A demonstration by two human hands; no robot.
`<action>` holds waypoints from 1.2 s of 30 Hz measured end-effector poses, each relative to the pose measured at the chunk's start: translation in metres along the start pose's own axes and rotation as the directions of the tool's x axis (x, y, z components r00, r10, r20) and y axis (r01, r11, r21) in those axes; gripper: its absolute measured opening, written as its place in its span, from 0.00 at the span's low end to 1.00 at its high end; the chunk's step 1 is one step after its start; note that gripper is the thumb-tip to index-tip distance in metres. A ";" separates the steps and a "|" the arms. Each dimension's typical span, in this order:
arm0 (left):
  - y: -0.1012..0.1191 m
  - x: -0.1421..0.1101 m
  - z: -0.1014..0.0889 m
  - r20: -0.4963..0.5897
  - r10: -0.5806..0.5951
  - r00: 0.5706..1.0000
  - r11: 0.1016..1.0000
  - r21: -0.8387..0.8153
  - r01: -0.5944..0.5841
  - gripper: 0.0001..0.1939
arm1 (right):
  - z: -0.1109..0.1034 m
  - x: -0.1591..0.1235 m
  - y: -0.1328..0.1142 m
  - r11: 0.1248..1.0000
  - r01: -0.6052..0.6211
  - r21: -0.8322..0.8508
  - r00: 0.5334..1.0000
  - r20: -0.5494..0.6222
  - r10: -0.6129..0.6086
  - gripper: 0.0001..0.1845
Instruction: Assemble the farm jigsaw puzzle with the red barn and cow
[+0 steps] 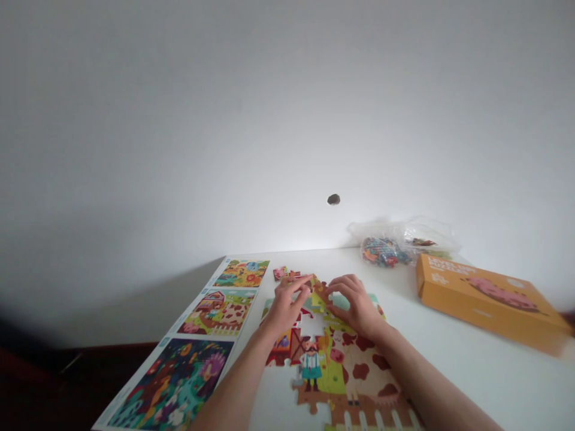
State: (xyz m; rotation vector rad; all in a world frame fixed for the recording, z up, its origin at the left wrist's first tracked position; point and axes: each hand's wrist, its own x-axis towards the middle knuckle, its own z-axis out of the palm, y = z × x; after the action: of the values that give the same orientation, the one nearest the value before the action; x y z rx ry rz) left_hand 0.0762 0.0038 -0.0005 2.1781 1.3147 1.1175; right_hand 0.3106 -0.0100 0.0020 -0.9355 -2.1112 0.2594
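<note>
A partly joined farm jigsaw puzzle (359,365) lies on the table in front of me, showing a spotted cow, a farmer and a barn. White table shows through a gap left of its middle. My left hand (287,299) is over the upper left part, fingers stretched and thumb apart, holding nothing that I can see. From the right, my right hand (353,301) arches over the upper part. Its thumb and fingertips pinch the edge of a yellow-green and brown puzzle piece (319,296) between the two hands. Loose puzzle pieces (280,273) lie just beyond my left hand.
A picture sheet (210,337) with three printed scenes lies along the left table edge. Clear plastic bags (386,250) of pieces rest at the back right, by the wall (269,131). An orange puzzle box (489,302) sits on the right. The wall has a small hole.
</note>
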 end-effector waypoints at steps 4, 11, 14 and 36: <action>0.005 0.000 -0.001 0.041 -0.031 0.999 0.991 -0.130 0.036 0.17 | -0.005 0.001 -0.008 0.999 0.039 0.031 0.999 0.030 -0.040 0.09; 0.001 -0.002 0.001 0.023 -0.090 0.996 0.959 -0.268 0.093 0.15 | -0.007 0.001 -0.008 0.998 0.055 0.024 0.997 0.051 -0.056 0.17; 0.003 -0.001 0.000 0.010 -0.089 0.996 0.957 -0.277 0.088 0.14 | -0.007 0.001 -0.008 0.998 0.047 0.029 0.997 0.052 -0.049 0.16; 0.006 -0.002 -0.012 0.036 -0.025 0.999 0.987 -0.156 0.030 0.09 | -0.008 0.000 -0.012 0.999 0.028 0.035 0.984 0.174 -0.034 0.17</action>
State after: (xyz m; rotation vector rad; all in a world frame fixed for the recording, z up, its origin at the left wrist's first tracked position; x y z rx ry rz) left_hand 0.0698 -0.0014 0.0100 2.0507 1.1968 1.1277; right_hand 0.3101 -0.0192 0.0129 -0.8881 -2.2731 0.3704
